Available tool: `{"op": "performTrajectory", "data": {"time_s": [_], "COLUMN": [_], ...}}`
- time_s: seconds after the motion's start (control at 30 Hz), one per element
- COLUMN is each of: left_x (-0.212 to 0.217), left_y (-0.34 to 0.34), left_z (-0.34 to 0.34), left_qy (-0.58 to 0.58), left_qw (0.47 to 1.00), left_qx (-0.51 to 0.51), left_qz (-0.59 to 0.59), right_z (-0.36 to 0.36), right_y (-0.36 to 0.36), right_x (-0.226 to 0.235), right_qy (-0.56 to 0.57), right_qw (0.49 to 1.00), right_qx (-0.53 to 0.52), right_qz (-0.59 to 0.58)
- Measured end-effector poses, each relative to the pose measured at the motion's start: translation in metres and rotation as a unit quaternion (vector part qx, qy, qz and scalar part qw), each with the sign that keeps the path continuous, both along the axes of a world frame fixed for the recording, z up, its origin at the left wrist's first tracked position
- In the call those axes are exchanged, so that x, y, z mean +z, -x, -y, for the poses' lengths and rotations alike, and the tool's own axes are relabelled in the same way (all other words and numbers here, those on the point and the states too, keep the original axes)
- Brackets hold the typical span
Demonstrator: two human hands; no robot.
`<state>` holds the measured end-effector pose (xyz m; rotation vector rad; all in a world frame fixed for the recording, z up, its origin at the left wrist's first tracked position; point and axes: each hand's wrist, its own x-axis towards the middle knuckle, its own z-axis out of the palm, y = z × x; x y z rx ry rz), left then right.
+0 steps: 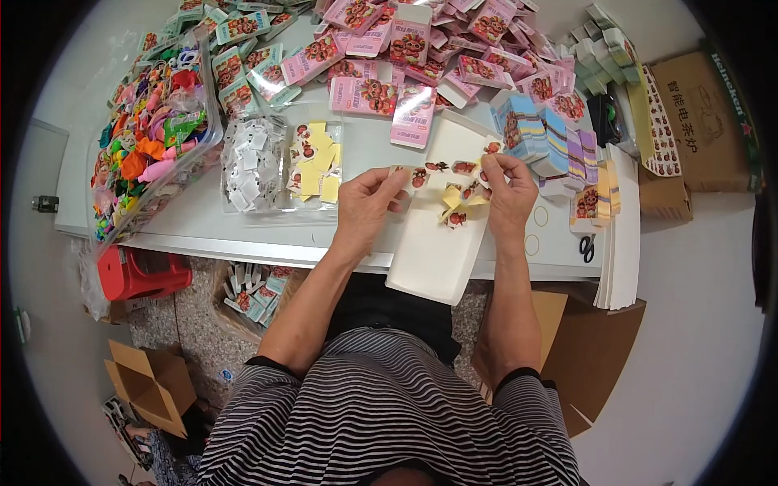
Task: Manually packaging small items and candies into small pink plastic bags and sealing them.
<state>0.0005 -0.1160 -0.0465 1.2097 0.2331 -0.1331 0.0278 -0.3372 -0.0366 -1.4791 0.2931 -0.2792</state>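
Note:
My left hand (366,204) pinches one end of a printed sticker strip (438,167) with small red and dark pictures. At the strip's other end my right hand (510,196) is closed, thumb against fingers, so the strip spans the gap between them. Under both hands a long shallow white box (435,255) lies over the table's front edge. Loose sticker pieces with yellow backs (460,201) lie in it, beside my right fingertips. Left of my left hand are a clear tray of yellow and printed pieces (312,170) and a clear tray of small white packets (254,166).
Pink printed boxes (413,113) are heaped at the back. A large clear bin of colourful small toys (158,134) stands left. Blue and purple box stacks (535,134), black scissors (587,248) and rubber bands (532,245) are right. Below are a red stool (146,274) and open cartons (151,387).

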Motion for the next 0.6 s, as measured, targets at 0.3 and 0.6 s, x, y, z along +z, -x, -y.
{"op": "performTrajectory", "data": {"time_s": [0.3, 0.6], "left_x": [0.005, 0.014], "left_y": [-0.001, -0.008], "left_z": [0.004, 0.018], "left_qy": [0.067, -0.026], "left_qw": [0.997, 0.996], "left_qx": [0.013, -0.047], "left_qz": [-0.027, 0.065], "right_z": [-0.001, -0.007], "right_y": [0.007, 0.004], "right_x": [0.030, 0.033], "right_qy": [0.122, 0.119], "right_qw": [0.976, 0.932], "right_qx": [0.141, 0.335], "right_qz": [0.111, -0.065]}}
